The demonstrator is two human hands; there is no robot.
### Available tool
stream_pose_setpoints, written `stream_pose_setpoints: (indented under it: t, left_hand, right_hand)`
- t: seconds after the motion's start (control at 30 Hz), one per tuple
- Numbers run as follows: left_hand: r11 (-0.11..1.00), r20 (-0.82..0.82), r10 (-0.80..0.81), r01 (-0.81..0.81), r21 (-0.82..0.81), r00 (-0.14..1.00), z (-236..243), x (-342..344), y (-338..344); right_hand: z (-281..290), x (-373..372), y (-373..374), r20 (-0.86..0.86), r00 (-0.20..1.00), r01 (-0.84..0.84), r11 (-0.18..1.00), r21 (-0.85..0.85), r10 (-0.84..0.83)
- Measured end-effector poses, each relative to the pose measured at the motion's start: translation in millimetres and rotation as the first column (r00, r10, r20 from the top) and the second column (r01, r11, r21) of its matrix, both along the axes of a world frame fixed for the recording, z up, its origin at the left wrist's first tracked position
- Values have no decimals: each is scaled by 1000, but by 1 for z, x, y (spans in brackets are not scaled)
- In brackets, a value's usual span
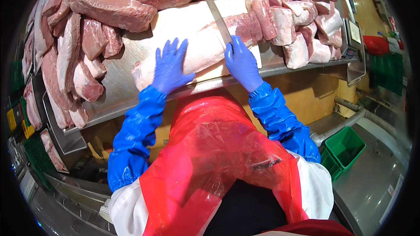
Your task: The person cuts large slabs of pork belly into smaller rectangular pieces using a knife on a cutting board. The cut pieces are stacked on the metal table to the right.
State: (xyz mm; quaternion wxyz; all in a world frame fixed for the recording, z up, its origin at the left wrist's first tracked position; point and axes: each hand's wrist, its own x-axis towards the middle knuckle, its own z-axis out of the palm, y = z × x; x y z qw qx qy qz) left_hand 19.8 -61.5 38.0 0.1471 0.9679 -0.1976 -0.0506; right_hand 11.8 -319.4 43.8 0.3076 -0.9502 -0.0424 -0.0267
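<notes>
blue-gloved left hand, fingers spread, rests on meat; right hand wraps fingers round a knife. a greasy slip could swing it leftward.

Left hand: over the table, palm down, fingers spread. Right hand: over the table, closed in a grip. Both forearms: angled inward toward the table's near edge.

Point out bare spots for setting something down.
Steel table between the left meat pile and the left hand; white board beyond the long meat slab, left of the knife; small steel gap between board and chunks on the right. Crowded: left pile, chunks, table's far edge.
</notes>
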Motion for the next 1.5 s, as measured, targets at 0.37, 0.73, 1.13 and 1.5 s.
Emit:
stream_pose_setpoints:
  t: [0.37, 0.73, 1.13, 1.5]
  left_hand:
    - [994, -65, 2, 6, 113, 998, 2, 19, -28]
    - [954, 131, 300, -298, -30, 945, -19, -11, 20]
    - [977, 19, 106, -101, -186, 994, -37, -47, 117]
    - [969, 82, 62, -40, -244, 995, -36, 8, 137]
  right_hand:
    - [-30, 22, 11, -303, 953, -49, 991, -123, 9]
    - [-5, -137, -69, -451, 892, -142, 971, -194, 40]
    - [39, -109, 113, -430, 898, -186, 966, -177, 94]
    - [-16, -76, 142, -428, 903, -119, 979, -166, 38]
